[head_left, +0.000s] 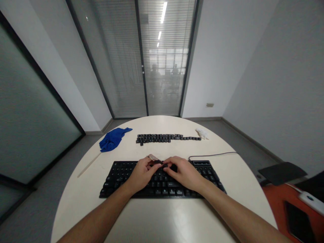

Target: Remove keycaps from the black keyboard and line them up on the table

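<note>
A black keyboard (162, 193) lies on the round table in front of me, and both hands rest over its upper middle. My left hand (142, 173) is closed, thumb and fingers pinched on a small black keycap (158, 162). A pale sliver (152, 157) shows by its fingertips; what it is I cannot make out. My right hand (184, 172) meets it from the right, fingers closed at the same small black piece. The fingers partly cover the piece and the keys underneath.
Loose black keycaps (158, 138) lie in rows behind the keyboard. Nearby are a crumpled white tissue (202, 133), a blue cloth (112, 139) and a thin pale stick (89, 164). The keyboard cable (215, 155) runs right. A phone (300, 221) lies on a red seat (274, 202).
</note>
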Demonstrator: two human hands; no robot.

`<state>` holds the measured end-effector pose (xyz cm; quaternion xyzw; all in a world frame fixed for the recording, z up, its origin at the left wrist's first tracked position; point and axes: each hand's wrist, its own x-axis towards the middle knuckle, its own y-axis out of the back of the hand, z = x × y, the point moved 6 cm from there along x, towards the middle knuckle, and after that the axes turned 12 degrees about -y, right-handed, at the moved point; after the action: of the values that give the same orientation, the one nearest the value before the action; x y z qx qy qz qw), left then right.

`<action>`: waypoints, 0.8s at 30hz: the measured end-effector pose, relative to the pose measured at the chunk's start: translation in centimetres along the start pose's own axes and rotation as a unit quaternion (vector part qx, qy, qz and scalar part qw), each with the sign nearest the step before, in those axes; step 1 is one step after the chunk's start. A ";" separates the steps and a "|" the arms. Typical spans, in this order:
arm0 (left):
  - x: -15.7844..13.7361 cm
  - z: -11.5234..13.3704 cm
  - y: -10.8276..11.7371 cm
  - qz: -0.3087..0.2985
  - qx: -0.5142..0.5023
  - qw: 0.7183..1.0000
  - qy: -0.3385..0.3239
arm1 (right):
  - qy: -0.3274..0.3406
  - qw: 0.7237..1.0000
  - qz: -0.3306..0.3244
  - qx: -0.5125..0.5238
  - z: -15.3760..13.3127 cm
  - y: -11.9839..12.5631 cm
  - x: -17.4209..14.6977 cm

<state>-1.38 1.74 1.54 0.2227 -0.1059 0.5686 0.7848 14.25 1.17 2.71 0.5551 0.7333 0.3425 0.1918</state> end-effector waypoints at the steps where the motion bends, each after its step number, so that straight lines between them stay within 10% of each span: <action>1: 0.0 0.1 0.0 -0.006 0.011 1.000 -0.003 | -0.004 1.000 0.002 -0.002 0.0 0.0 0.0; 24: 0.0 1.2 -0.3 -0.040 0.059 0.997 -0.042 | -0.022 0.997 -0.029 0.073 0.0 0.6 0.1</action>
<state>-1.04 1.06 2.54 0.2959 -0.0961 0.5318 0.7876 14.66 1.40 3.16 0.5533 0.7680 0.2700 0.1763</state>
